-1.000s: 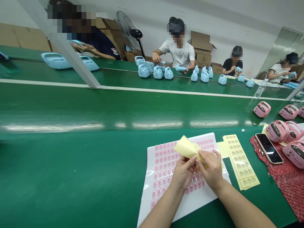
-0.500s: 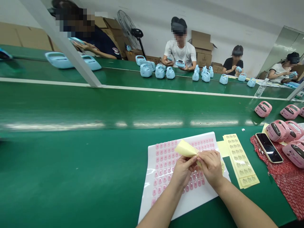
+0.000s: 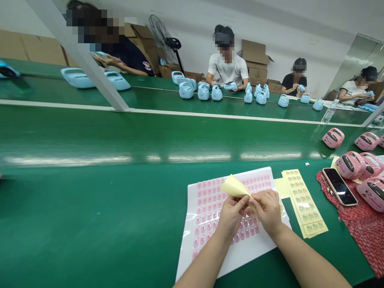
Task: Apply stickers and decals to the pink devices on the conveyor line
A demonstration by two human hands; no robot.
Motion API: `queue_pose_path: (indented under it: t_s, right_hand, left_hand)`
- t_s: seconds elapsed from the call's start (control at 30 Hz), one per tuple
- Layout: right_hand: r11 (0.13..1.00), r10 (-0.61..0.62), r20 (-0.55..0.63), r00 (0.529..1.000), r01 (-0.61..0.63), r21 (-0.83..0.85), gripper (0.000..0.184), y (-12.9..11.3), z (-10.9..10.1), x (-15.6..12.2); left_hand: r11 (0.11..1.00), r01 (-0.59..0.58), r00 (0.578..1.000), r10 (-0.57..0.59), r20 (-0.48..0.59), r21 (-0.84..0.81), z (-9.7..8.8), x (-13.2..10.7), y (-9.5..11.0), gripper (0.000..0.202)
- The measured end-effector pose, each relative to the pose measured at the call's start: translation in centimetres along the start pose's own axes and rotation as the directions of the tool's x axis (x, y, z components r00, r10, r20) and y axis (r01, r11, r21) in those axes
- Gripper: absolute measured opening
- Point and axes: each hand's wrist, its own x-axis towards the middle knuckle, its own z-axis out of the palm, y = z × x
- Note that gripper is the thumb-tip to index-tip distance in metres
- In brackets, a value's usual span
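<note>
My left hand [image 3: 231, 215] and my right hand [image 3: 269, 211] meet over a white sheet [image 3: 207, 244] covered with rows of small pink stickers. Both pinch a pale yellow strip of backing paper [image 3: 235, 186], which curls up and away to the left between the fingertips. The fingers of each hand are closed on it. Just right of the sheet lies a stack of yellow sticker strips [image 3: 303, 203].
A phone [image 3: 339, 181] and several pink toy devices [image 3: 351, 165] rest on a red cloth [image 3: 367, 236] at the right. Beyond a shiny green conveyor [image 3: 150, 136], other people handle blue devices [image 3: 204, 92] on the far bench. A slanted white post [image 3: 90, 64] stands at the left.
My hands stay in place over the sheet; the yellow strip has sunk slightly and curled tighter. The person in white across the belt has lowered both hands onto a blue device.
</note>
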Motion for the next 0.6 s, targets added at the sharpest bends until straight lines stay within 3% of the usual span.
queue_pose_path:
  t_s: [0.6]
  right_hand:
    - [0.998,-0.066,-0.029,0.997,0.065,-0.023,0.01,0.4,0.18,-0.1]
  left_hand:
    - [0.995,-0.047,0.998,0.044,-0.039,-0.086,-0.11,0.11,-0.06,0.027]
